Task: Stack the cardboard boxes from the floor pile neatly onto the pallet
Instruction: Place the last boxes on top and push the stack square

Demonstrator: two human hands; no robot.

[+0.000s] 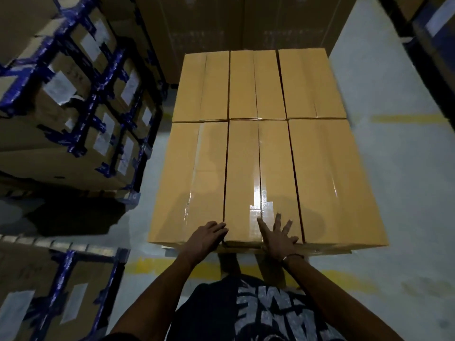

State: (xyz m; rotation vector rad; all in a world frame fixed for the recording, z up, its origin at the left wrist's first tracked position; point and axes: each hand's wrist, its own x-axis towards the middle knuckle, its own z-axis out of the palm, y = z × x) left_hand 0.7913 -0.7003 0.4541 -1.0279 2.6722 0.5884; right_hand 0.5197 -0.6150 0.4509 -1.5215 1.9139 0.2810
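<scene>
Several long tan cardboard boxes lie side by side in two rows, forming a flat top layer in front of me. The near middle box (258, 173) has shiny tape along its seam. My left hand (205, 238) rests curled on that box's near left corner. My right hand (278, 236) lies flat, fingers spread, on its near right end. Neighbouring boxes are the near left box (192, 178) and the near right box (332, 175). The far row (256, 84) sits flush behind them. The pallet beneath is hidden, apart from a dark sliver under the near edge.
Stacks of brown cartons with blue tape and white labels (73, 99) stand to the left, with another stack (56, 291) at the lower left. Tall cartons (221, 20) rise behind. Grey floor with yellow lines (406, 118) lies to the right.
</scene>
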